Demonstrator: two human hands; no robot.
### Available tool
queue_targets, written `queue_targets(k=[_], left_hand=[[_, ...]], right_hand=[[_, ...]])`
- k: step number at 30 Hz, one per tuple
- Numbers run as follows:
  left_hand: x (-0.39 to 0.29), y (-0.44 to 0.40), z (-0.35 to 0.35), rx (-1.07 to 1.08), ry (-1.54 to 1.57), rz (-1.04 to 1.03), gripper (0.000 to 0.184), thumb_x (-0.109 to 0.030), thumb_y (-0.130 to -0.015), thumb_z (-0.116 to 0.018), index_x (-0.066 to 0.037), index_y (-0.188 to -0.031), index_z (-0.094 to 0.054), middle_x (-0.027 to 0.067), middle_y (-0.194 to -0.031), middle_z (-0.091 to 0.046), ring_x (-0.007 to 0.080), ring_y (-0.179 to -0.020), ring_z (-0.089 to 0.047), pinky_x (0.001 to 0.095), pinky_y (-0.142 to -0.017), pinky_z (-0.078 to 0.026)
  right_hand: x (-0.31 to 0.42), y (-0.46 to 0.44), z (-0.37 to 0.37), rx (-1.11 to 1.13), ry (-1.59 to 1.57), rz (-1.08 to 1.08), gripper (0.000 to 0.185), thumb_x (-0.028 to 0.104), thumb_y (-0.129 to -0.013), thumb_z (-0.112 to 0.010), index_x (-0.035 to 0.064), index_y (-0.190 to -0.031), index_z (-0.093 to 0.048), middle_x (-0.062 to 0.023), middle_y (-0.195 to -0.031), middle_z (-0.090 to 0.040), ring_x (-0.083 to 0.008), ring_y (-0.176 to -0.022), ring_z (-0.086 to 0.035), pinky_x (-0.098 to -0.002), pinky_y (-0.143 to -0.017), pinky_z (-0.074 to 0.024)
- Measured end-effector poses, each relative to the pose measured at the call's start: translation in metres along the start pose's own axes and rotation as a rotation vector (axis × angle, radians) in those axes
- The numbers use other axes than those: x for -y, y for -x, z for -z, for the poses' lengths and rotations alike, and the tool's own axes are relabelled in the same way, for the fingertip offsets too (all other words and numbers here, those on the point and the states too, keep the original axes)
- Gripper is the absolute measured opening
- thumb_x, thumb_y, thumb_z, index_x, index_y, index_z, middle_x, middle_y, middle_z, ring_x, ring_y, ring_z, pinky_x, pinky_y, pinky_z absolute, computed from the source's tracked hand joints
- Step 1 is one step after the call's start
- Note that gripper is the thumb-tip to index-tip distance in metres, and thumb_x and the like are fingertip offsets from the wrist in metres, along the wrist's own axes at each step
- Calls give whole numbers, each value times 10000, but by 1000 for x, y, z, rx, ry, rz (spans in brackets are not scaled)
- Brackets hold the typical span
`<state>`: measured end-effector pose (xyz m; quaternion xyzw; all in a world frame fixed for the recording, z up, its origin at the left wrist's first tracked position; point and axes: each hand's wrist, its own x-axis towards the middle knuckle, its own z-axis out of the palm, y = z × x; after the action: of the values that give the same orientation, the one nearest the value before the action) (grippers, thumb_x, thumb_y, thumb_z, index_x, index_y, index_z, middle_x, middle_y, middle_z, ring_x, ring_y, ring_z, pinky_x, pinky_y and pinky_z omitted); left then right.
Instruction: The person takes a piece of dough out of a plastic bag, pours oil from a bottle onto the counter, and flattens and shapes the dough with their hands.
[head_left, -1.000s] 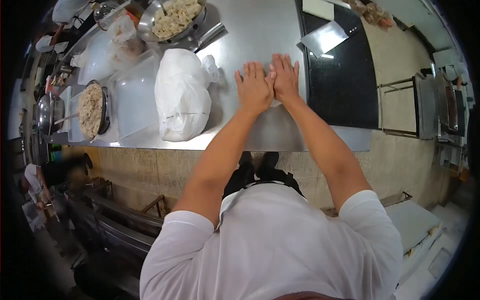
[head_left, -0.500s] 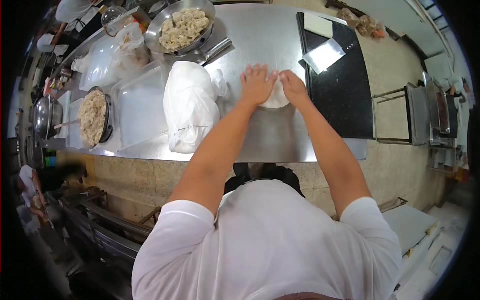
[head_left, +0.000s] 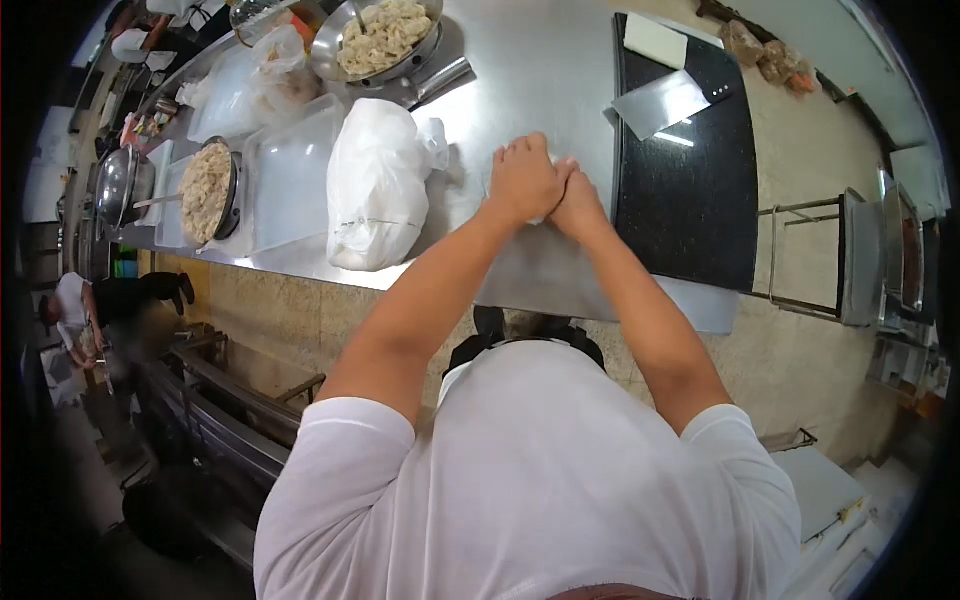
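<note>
Steel tabletop (head_left: 540,65) shows narrowly between right hand (head_left: 579,205) and black board (head_left: 685,205).

We see silver-grey across the steel tabletop (head_left: 530,70) at 12 o'clock, with bright white glare. The sliver of dough (head_left: 536,220) at 1 o'clock is off-white. Toward 11 o'clock we have a white bag (head_left: 378,185) with a thin line of dark print, and a silver pan (head_left: 432,48) of creamy beige filling (head_left: 385,38). More beige food (head_left: 206,192) shows at 10 o'clock. At 2 o'clock the board (head_left: 690,210) is glossy black — its block (head_left: 655,41) creamy white, its blade (head_left: 655,106) silver, its handle (head_left: 719,91) black with pale dots. Our shirt (head_left: 580,450) at 6 o'clock is plain white; the floor (head_left: 800,275) at 3 o'clock is mottled tan.
</note>
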<state>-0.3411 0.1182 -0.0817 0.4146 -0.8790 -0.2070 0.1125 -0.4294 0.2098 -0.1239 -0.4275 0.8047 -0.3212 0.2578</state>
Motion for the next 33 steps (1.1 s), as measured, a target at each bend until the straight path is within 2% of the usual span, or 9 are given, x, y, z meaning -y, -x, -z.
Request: queue_targets(k=[3,6,12,16,21,24,26,30,33], left_hand=[[14,26,-29,-138,-382,-325,888,-584,-889,-599,0,-1510,-348,304,-1560,-331,455,-1479,-266,611,-1196,-124],[0,39,-17,25,-273,-263,1000,-621,-880,-581,19,-1570,-239,273,-1633,-197,448,-1529,-133,620,-1205,-89],[2,38,-19,18,-261,-238,1014,-629,-881,-561,7,-1584,-200,265,-1643,-176,411,-1543,-114,563,-1232,-49],[23,8,8,217,-30,-219,970,-586,-875,-619,61,-1526,-301,292,-1603,-261,397,-1512,-240,577,-1211,-167],[52,-20,21,240,245,318,674,-397,-858,-783,93,-1270,-574,269,-1178,-651,302,-957,-696,441,-779,-576],[44,-29,24,236,1099,555,536,-371,-829,-817,103,-1034,-671,217,-922,-700,277,-750,-695,402,-719,-574],[25,-23,28,110,748,361,499,-422,-821,-803,63,-827,-689,174,-775,-677,266,-591,-648,410,-625,-550],[-3,-5,23,227,257,123,636,-594,-858,-674,15,-1039,-705,246,-1089,-685,375,-1059,-648,521,-899,-502],[-6,10,-1,81,74,-73,811,-608,-962,-486,-35,-1524,-372,271,-1597,-287,483,-1485,-231,662,-1166,-156]], right_hand=[[1,16,36,208,-244,-14,459,118,-885,-697,-35,-1279,-519,-189,-1028,-671,-269,-957,-675,-388,-804,-558],[-11,41,44,221,-647,-177,411,71,-916,-612,-47,-1294,-504,-149,-1009,-651,-186,-890,-658,-349,-706,-565],[-25,30,51,117,-398,-6,340,62,-930,-566,-56,-1248,-547,-155,-1039,-642,-209,-868,-670,-331,-695,-557],[-4,-12,71,-61,-230,196,438,190,-885,-696,-35,-1234,-556,-253,-1159,-607,-394,-1097,-641,-446,-947,-513],[19,-15,38,178,77,215,719,253,-763,-844,-49,-1307,-485,-298,-1240,-539,-454,-1108,-601,-489,-956,-495],[29,2,19,65,17,26,783,248,-743,-860,-62,-1342,-462,-295,-1231,-544,-478,-1083,-603,-497,-948,-498],[38,13,6,51,32,-35,764,236,-761,-840,-49,-1358,-459,-283,-1241,-547,-485,-1099,-583,-499,-956,-489],[24,11,-25,-34,8,51,676,197,-816,-770,-25,-1375,-462,-257,-1284,-539,-486,-1172,-511,-515,-999,-449],[26,21,-24,-44,129,130,636,276,-858,-734,81,-1412,-490,-253,-1441,-466,-482,-1246,-484,-516,-1061,-412]])
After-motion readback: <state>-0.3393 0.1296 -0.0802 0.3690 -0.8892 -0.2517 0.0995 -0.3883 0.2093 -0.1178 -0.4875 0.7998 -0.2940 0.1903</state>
